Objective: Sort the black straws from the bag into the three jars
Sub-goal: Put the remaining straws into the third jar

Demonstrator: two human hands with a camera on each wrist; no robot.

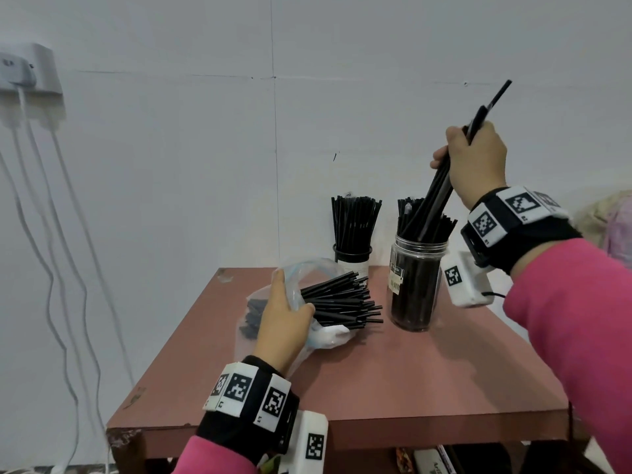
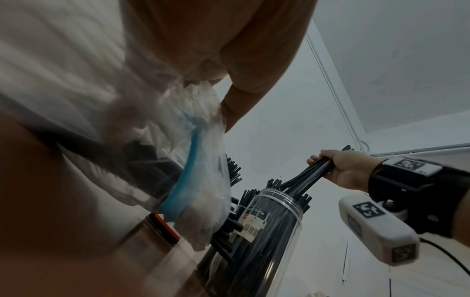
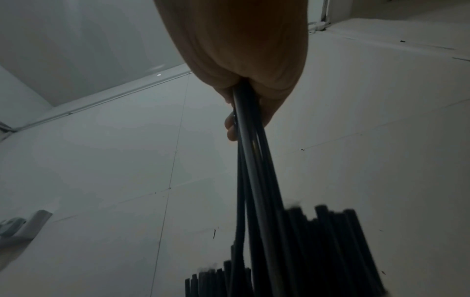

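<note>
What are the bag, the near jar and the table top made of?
Bag: thin clear plastic film, crinkled, with a blue strip at the mouth. Near jar: clear and glossy with a ribbed neck, plastic or glass, can't tell. Table top: matte reddish-brown coat, chipped at the edges; core unclear.

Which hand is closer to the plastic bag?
Left. The left hand grips the bag at its mouth; the right hand is up above the clear jar, holding straws.
</note>
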